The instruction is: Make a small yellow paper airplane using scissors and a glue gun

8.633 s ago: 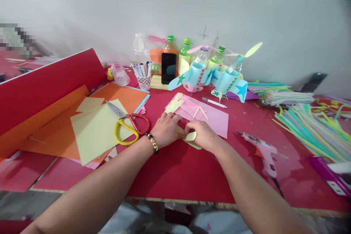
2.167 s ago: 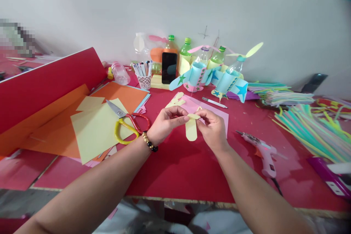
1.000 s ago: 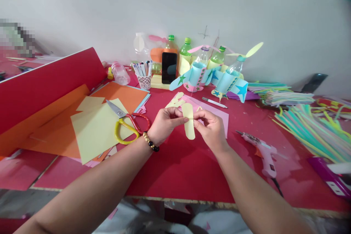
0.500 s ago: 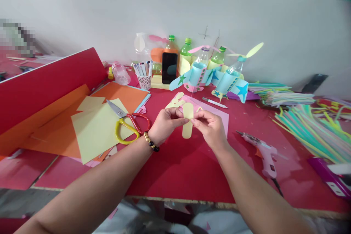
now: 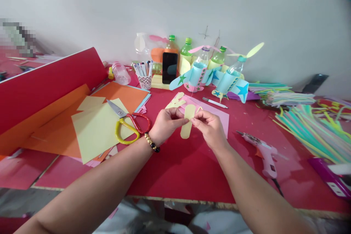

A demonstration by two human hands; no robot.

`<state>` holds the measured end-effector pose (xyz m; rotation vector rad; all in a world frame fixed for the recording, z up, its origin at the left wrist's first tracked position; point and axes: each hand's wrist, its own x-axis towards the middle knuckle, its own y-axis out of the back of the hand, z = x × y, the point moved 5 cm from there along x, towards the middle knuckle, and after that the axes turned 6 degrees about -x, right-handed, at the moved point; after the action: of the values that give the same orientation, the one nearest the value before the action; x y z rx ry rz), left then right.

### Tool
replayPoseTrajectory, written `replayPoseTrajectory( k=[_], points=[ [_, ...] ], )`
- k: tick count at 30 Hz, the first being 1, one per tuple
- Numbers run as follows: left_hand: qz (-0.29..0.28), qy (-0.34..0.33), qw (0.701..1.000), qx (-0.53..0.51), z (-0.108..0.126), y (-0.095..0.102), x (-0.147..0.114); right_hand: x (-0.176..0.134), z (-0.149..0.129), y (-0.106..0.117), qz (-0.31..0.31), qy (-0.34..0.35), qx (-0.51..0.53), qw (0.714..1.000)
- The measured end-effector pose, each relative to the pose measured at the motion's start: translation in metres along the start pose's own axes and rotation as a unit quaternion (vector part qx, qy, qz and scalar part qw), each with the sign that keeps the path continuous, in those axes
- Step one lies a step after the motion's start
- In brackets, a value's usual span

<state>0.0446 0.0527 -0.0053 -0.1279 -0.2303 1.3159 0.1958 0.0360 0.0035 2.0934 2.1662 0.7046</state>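
A pale yellow paper strip (image 5: 187, 130) with rounded ends is held in front of me, its top leaning slightly right. My left hand (image 5: 168, 122) pinches its left edge near the middle between thumb and finger. My right hand (image 5: 210, 126) pinches the opposite edge at about the same height. Behind the hands lies a pink paper sheet (image 5: 221, 119), with yellow paper cutouts (image 5: 177, 99) on its left part. Open scissors (image 5: 126, 117) with one red and one yellow handle rest on a yellow sheet (image 5: 89, 129) left of my left hand.
To the right lie a pink glue gun (image 5: 264, 151), a bundle of pastel strips (image 5: 312, 131) and a purple power strip (image 5: 327, 179). A white pen (image 5: 215, 102) lies behind the hands. Decorated bottle planes (image 5: 231, 80), a phone (image 5: 169, 68) and a cup of pens (image 5: 144, 80) stand at the back.
The yellow paper strip has tilted, its top shifting a little to the right. Both hands stay in nearly the same place, still pinching it.
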Motion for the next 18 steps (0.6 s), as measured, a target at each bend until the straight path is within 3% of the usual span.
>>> replayPoseTrajectory(
  k=[18],
  points=[
    [0.000, 0.012, 1.000, 0.025, -0.0073, 0.0020, 0.0009, 0.0008, 0.0015, -0.0027, 0.001, -0.006, -0.001, 1.000]
  ],
)
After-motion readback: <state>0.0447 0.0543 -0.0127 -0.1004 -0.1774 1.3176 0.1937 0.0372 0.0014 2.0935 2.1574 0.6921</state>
